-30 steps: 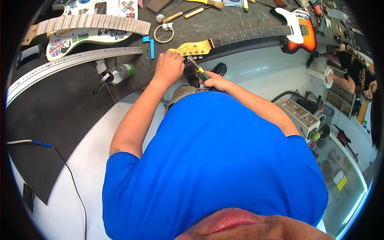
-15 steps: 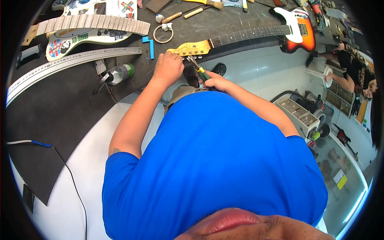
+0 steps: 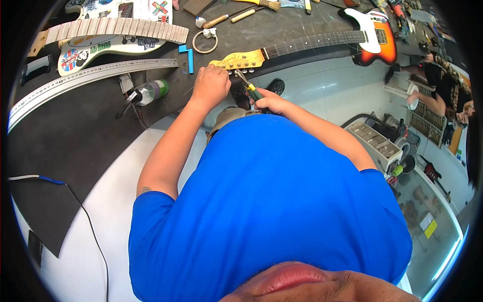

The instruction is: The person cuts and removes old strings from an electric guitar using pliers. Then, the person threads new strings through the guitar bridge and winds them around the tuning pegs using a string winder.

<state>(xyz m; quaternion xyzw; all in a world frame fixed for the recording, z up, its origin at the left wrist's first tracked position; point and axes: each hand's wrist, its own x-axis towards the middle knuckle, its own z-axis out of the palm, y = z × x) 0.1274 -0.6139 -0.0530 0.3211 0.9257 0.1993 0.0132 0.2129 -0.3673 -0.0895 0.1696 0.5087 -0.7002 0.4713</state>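
An electric guitar [image 3: 322,42] lies on the workbench, its sunburst body at the right and its headstock [image 3: 246,59] near the front edge. My left hand [image 3: 212,86] is closed around the headstock's left end; the fingertips are partly hidden. In my right hand [image 3: 271,102] is a pair of pliers [image 3: 254,91] with green and yellow handles. Their jaws are up against the tuning pegs [image 3: 243,70] along the headstock's lower edge. I cannot make out exactly what the jaws grip.
To the left, a blue string winder [image 3: 189,59], a bottle [image 3: 152,92], a long ruler [image 3: 95,74], a loose guitar neck [image 3: 115,29] and a stickered white guitar body [image 3: 83,55] lie on the bench [image 3: 65,131]. Beyond the headstock is a tape roll [image 3: 205,43]. Another person [image 3: 436,80] sits at the right.
The plier jaws have shifted slightly to the left along the tuning pegs. My left hand stays at the headstock's end, and the guitar has hardly moved.
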